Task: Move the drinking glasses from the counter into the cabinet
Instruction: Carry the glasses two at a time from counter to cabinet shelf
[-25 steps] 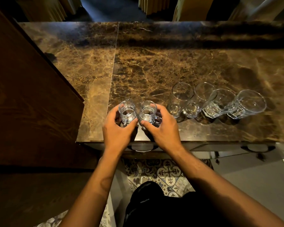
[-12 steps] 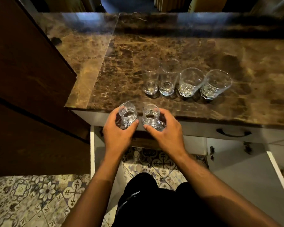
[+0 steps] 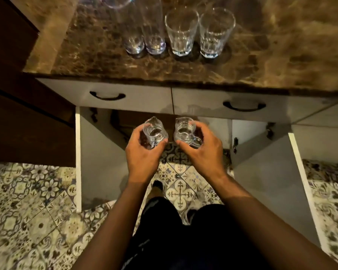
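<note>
The brown veined marble counter (image 3: 281,61) runs across the far part of my view, its near edge overhanging two pale drawer fronts. Four clear empty glasses stand upright on it in a row: two tall narrow tumblers (image 3: 144,32) touching on the left, then two shorter faceted tumblers (image 3: 198,33) just beside them on the right. Below me lies the patterned tile floor (image 3: 37,211), my feet on it.

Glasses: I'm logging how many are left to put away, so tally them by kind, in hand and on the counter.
Small handled glasses, one in the left hand and one in the right hand: 2
Tall slim glasses on the counter: 2
Faceted tumblers on the counter: 2
Total: 6
</note>
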Tool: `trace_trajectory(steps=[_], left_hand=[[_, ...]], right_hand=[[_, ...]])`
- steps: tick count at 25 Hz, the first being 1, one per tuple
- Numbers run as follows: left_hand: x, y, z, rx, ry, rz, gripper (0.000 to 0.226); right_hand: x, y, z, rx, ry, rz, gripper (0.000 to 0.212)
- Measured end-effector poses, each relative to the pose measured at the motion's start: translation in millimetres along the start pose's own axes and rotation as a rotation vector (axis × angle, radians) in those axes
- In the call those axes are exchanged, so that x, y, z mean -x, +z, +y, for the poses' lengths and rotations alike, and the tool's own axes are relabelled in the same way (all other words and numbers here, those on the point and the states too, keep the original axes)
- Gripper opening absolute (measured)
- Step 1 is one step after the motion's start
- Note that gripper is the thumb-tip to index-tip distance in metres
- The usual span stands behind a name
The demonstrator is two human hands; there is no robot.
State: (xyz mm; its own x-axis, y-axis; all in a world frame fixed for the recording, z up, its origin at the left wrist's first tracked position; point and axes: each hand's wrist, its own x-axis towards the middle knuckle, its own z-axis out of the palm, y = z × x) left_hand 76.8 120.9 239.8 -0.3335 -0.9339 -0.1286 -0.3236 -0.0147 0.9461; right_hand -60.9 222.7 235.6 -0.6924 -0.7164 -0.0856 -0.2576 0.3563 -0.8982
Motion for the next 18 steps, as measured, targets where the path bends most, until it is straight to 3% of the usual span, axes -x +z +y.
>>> trace_trajectory(steps=[8,18], left_hand=[[26,58,-65,-0.009,-0.124,-0.081,0.056],[-11,110,-209,0.019,-0.099,-0.135,0.057]], right_hand=[[16,2,86,-0.012,0.091,0.063,0.057],[-11,60,231,0.026,0.157,0.132,0.056]])
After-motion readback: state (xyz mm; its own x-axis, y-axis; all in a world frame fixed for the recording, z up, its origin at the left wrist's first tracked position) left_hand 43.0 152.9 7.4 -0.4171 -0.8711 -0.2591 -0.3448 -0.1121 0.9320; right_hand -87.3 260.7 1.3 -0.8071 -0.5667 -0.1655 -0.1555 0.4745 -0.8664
